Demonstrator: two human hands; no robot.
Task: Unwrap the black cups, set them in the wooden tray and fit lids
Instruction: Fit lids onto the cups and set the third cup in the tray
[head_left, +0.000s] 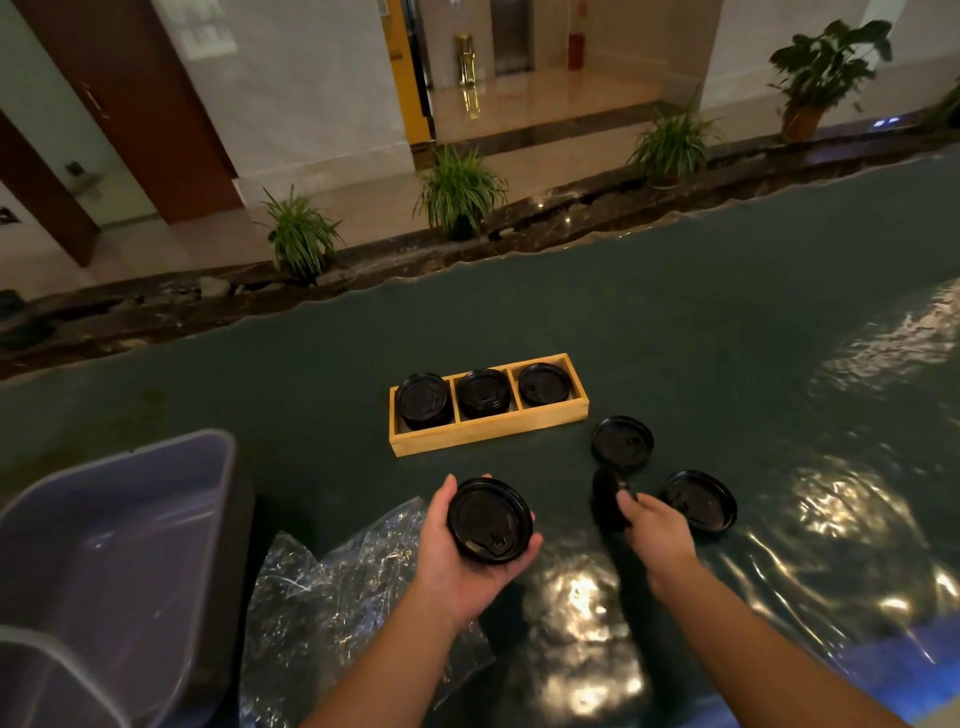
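Dark green and glossy, the tabletop (675, 332) carries a grey bin (104, 545) at its near left corner, with crumpled clear wrap (332, 587) beside it. Mid-table, the wooden tray (488, 434) holds three lidded black cups (483, 393), one per compartment. Two loose lids (622, 440) lie right of the tray. The left hand (457, 551) cups a lidded cup (490, 520) from below, fingers curled round it. The right hand (655, 530) grips another black cup (609, 498), tilted.

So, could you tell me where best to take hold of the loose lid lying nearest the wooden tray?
Probably pinch the lid by its thin outer rim, coming from above on its near-right edge. It lies flat on the green table, so only the rim offers purchase, and that side is clear of the wooden tray.
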